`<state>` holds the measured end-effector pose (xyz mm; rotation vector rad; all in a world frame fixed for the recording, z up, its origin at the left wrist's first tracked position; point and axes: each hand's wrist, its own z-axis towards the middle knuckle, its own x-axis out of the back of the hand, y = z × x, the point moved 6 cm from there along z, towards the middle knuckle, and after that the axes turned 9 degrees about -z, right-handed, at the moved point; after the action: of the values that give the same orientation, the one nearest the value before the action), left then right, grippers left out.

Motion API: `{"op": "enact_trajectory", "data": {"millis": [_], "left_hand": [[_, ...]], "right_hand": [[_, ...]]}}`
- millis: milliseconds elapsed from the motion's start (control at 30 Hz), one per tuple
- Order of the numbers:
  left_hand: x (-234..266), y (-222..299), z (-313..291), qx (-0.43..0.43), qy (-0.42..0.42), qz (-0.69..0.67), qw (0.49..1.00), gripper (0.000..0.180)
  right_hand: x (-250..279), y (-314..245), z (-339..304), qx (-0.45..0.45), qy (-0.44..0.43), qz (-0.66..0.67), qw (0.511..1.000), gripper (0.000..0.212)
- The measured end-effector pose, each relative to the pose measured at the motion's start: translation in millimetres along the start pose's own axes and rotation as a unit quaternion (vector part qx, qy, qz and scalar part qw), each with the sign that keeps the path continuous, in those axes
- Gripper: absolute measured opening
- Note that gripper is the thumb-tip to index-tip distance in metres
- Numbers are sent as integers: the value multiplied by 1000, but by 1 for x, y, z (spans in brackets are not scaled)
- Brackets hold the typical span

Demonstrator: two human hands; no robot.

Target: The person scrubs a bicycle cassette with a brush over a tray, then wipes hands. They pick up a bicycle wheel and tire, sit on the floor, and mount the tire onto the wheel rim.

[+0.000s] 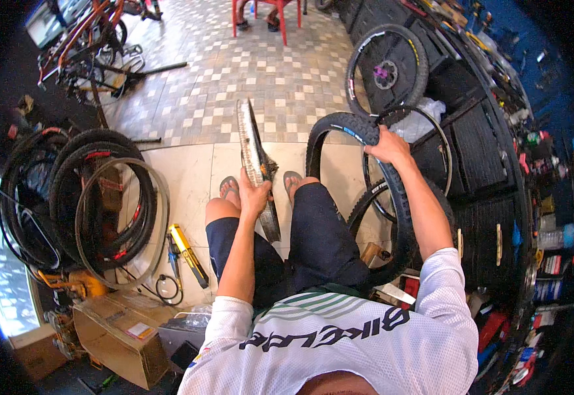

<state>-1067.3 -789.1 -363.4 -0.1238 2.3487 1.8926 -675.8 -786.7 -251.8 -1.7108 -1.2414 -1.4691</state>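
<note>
My left hand (255, 192) is closed around a bicycle wheel (250, 141) without a tire. It stands nearly edge-on between my knees, its rim bed streaked whitish, with a dark hub on its right side. My right hand (389, 145) grips the top of a black knobby bicycle tire (329, 128), held upright beside my right knee. Behind this tire are another black tire (371, 193) and a thin wheel rim (446, 151), both partly hidden.
Several tires (99, 148) and a bare rim (162, 217) lean at the left. Near them are a yellow-and-black floor pump (189, 255) and a cardboard box (119, 332). A wheel (387, 46) rests against black cabinets (484, 164) at the right. Someone sits on a red chair (285, 26) ahead.
</note>
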Motion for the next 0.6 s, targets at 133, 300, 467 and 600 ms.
{"op": "enact_trajectory", "data": {"millis": [133,300,467,600], "left_hand": [[12,-26,9,-54,-23,-68,996,50],[25,-29,3,-60,-30,-60,996,53],[18,-31,-2,-45,-22,-59,997,51],[18,-33,0,-49,-23,-64,996,49]], "right_hand": [[67,-49,-10,56,89,29,994,66],[161,-86,-30,55,182,29,981,75],[229,-86,-38,63,352,59,932,79],[244,-93,-32,49,402,94,910,81]]}}
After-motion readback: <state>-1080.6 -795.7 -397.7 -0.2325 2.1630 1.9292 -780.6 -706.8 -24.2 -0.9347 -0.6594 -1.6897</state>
